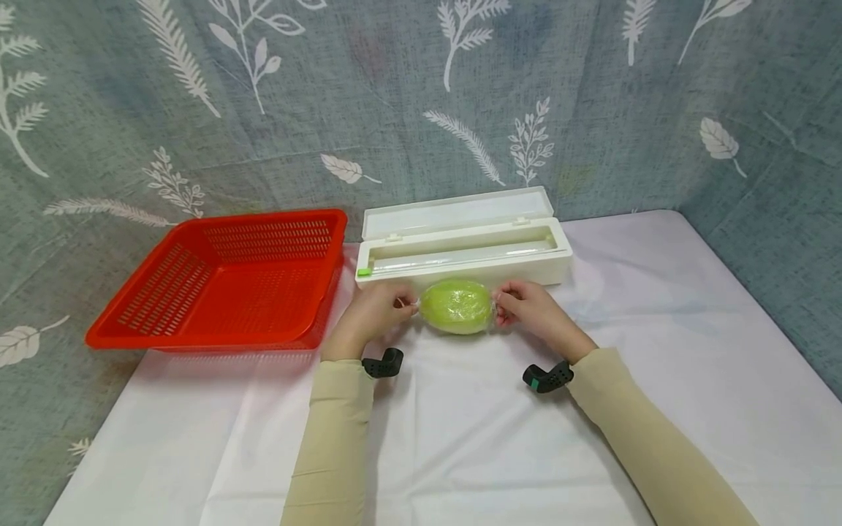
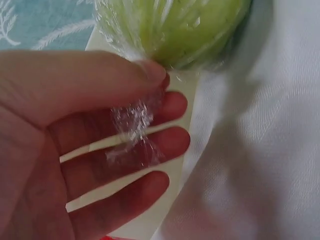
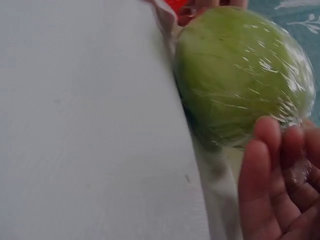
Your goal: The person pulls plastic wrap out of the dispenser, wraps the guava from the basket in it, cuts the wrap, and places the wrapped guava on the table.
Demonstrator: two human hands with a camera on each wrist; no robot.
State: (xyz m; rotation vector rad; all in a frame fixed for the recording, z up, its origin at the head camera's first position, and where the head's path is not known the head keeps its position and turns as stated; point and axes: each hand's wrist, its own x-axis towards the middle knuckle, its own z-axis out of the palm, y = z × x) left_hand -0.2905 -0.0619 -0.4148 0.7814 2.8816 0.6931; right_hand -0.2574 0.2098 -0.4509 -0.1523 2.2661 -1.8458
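Observation:
A pale green, oval, melon-like fruit (image 1: pixel 457 307) is covered in clear plastic wrap. Its wrap is gathered into a twisted end on each side. My left hand (image 1: pixel 376 314) pinches the left end between thumb and index finger; in the left wrist view the crinkled tail of plastic wrap (image 2: pixel 136 120) lies across the other, spread fingers. At the opposite side my right hand (image 1: pixel 531 310) grips the other end, its fingers curled close to the fruit (image 3: pixel 240 75) in the right wrist view. Between the two hands the fruit is close over the white cloth.
Right behind the fruit stands a white plastic wrap dispenser (image 1: pixel 460 272), lid (image 1: pixel 454 214) raised, a roll inside and a green slider (image 1: pixel 365 272) at its left. A red slotted basket (image 1: pixel 240 337) sits to the left. Patterned grey-blue fabric (image 1: pixel 395 109) hangs behind the white tablecloth (image 1: pixel 473 438).

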